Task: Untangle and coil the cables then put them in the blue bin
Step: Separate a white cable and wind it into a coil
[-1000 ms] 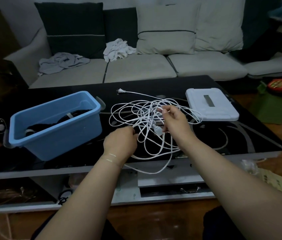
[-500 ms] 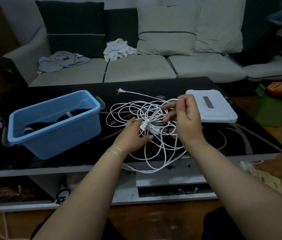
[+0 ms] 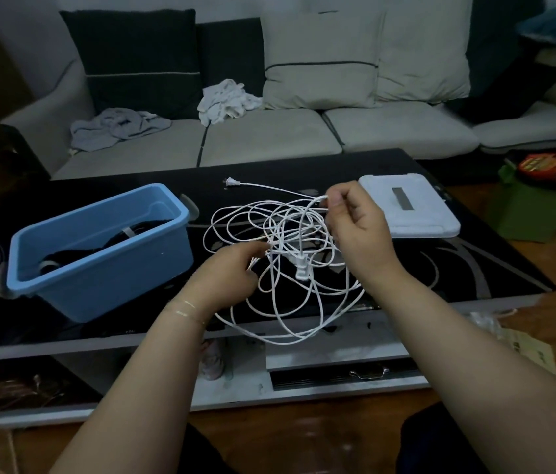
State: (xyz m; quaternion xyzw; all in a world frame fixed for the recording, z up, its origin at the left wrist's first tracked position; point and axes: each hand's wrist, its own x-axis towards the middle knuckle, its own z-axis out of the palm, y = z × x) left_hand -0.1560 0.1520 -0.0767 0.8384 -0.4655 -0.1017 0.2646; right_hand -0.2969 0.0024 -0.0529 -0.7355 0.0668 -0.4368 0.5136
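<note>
- The white cable lies in a loose snarl on the black glass table, with several loops lifted off the surface and the lowest ones hanging past the near edge.
- One end, a two-pin plug, rests flat on the table beyond the tangle; a small white connector dangles in the middle of the loops.
- The right hand is raised above the knot, thumb and forefinger pinching one strand near the top and drawing it upward.
- The left hand sits lower, to the left of the tangle, its fingers curled round a few strands at the knot's edge.
- The blue bin stands on the table just left of the cable, apart from it. Something dark with a pale band already lies inside; from here it looks like a black cable already stowed, though I can't make it out for certain.
- A white lid-like tray sits on the table behind the right hand.
- To my eye the job is partway: the white cable is far from sorted, with many crossings left. It has to be freed, wound into a coil and carried to the bin.
</note>
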